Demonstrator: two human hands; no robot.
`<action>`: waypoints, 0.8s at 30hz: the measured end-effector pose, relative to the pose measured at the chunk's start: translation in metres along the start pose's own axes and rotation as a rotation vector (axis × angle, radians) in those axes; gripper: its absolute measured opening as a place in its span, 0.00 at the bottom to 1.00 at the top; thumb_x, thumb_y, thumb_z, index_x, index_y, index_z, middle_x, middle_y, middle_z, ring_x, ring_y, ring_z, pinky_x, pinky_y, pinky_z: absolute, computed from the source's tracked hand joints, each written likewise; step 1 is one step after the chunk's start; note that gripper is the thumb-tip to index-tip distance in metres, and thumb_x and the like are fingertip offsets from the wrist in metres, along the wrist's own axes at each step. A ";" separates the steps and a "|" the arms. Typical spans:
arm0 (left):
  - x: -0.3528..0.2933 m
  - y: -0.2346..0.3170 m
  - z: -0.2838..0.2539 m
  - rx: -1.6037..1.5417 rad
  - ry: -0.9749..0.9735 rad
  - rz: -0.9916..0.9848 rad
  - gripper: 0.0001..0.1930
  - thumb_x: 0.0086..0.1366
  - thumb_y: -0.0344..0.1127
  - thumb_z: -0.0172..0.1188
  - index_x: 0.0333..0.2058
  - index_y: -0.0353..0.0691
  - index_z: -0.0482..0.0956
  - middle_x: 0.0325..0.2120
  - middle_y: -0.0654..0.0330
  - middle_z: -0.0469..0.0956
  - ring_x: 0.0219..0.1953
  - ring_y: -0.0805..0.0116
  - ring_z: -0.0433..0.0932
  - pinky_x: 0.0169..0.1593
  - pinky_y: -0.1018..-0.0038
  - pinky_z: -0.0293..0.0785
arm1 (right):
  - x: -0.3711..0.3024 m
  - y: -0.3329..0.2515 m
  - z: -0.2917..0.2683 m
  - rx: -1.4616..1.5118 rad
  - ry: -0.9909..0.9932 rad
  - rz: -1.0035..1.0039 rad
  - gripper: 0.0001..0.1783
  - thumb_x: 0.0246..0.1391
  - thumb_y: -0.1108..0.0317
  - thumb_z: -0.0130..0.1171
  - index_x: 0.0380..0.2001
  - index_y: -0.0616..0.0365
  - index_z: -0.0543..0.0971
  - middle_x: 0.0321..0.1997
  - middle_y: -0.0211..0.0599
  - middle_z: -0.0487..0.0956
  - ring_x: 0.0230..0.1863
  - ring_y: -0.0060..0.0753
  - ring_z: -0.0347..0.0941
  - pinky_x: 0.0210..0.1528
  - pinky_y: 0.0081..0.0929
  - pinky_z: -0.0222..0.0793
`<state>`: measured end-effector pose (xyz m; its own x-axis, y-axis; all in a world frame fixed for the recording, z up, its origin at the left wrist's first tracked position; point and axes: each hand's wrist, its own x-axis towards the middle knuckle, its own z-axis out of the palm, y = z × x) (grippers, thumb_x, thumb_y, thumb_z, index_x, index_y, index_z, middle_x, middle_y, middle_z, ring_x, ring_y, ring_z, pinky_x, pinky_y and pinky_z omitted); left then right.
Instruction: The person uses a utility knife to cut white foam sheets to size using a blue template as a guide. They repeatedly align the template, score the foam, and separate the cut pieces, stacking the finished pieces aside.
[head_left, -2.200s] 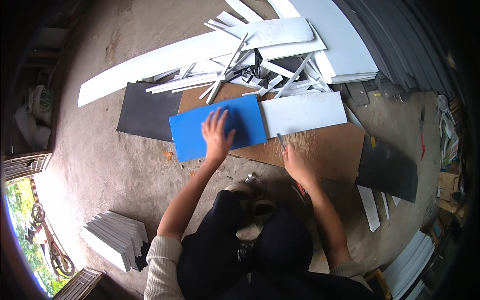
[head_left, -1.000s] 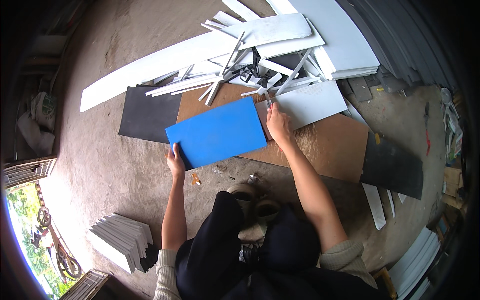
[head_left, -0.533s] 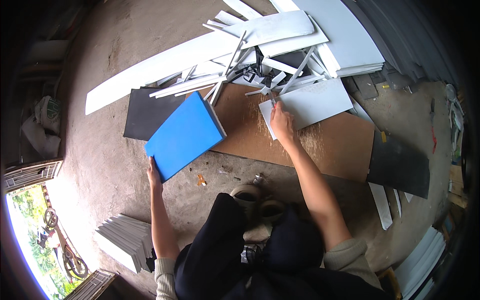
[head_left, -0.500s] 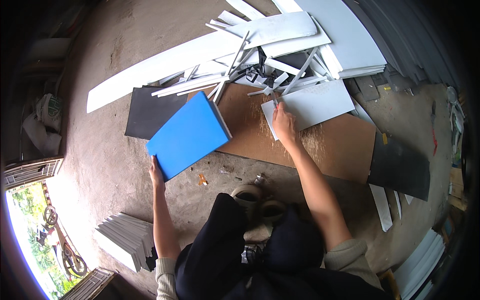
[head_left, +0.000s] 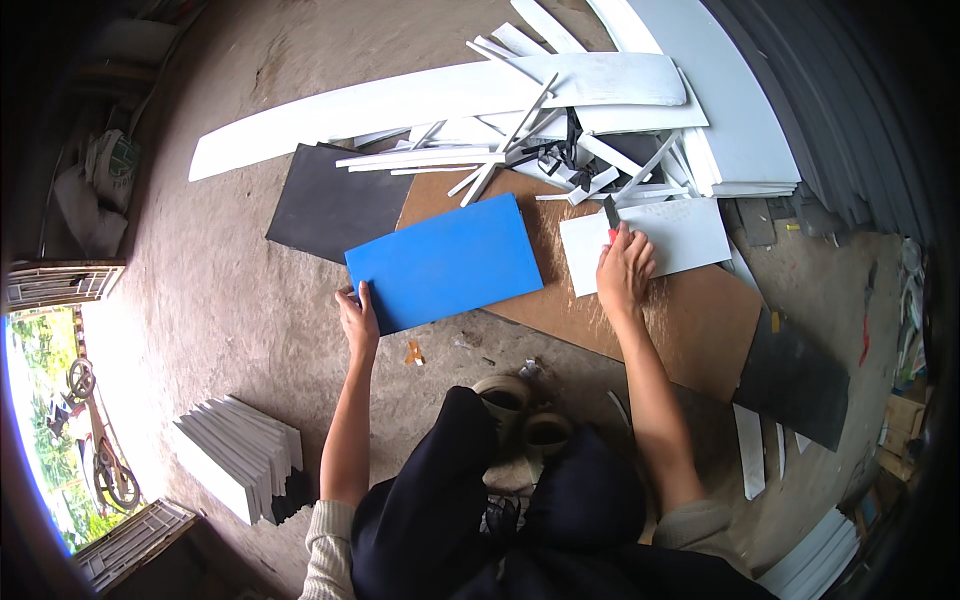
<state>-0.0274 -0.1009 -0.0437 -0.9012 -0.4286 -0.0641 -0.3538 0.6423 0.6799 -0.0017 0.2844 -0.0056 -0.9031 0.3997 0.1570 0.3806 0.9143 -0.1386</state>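
My left hand (head_left: 360, 318) grips the near left corner of a flat blue rectangular board (head_left: 445, 262), thumb on top. The board is held over the left part of a brown board (head_left: 700, 325) with a scratched surface. To the right, my right hand (head_left: 626, 270) is closed around a red-handled knife (head_left: 611, 212), its dark blade pointing away from me. Under that hand lies a white rectangular sheet (head_left: 690, 235) on the brown board; my fingers partly cover it.
White strips and offcuts (head_left: 500, 155) with black scraps lie heaped beyond the brown board. Large white sheets (head_left: 735, 130) are stacked at the far right. Dark sheets (head_left: 335, 200) stick out on both sides. A stack of white pieces (head_left: 240, 450) stands left; tape rolls (head_left: 547, 432) sit by my legs.
The blue board has swung from a steep tilt to lie flatter, shifting right with my left hand. My right hand, with the knife, has moved slightly right and nearer over the white sheet.
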 end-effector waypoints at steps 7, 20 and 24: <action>-0.006 0.014 -0.010 0.047 0.011 0.261 0.16 0.62 0.40 0.51 0.43 0.32 0.69 0.35 0.52 0.65 0.32 0.62 0.69 0.38 0.69 0.67 | -0.020 -0.066 0.022 0.532 -0.055 -0.229 0.23 0.48 0.68 0.55 0.48 0.65 0.66 0.42 0.48 0.66 0.46 0.48 0.60 0.47 0.42 0.60; -0.024 0.014 -0.028 0.167 0.061 0.362 0.19 0.60 0.40 0.54 0.46 0.36 0.67 0.41 0.48 0.61 0.43 0.54 0.65 0.46 0.65 0.65 | -0.045 0.010 -0.021 1.448 -0.480 0.431 0.17 0.55 0.67 0.49 0.47 0.63 0.69 0.44 0.31 0.72 0.45 0.21 0.65 0.49 0.19 0.57; -0.011 0.030 -0.016 0.046 -0.038 0.106 0.31 0.55 0.45 0.59 0.51 0.34 0.58 0.41 0.48 0.63 0.37 0.53 0.71 0.41 0.64 0.70 | -0.038 0.038 -0.027 1.463 -0.459 0.504 0.18 0.56 0.66 0.49 0.48 0.64 0.68 0.46 0.32 0.72 0.46 0.22 0.65 0.51 0.20 0.57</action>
<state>-0.0243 -0.0873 -0.0109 -0.9427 -0.3331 -0.0217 -0.2663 0.7114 0.6504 0.0527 0.3051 0.0097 -0.8341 0.3266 -0.4445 0.3782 -0.2479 -0.8919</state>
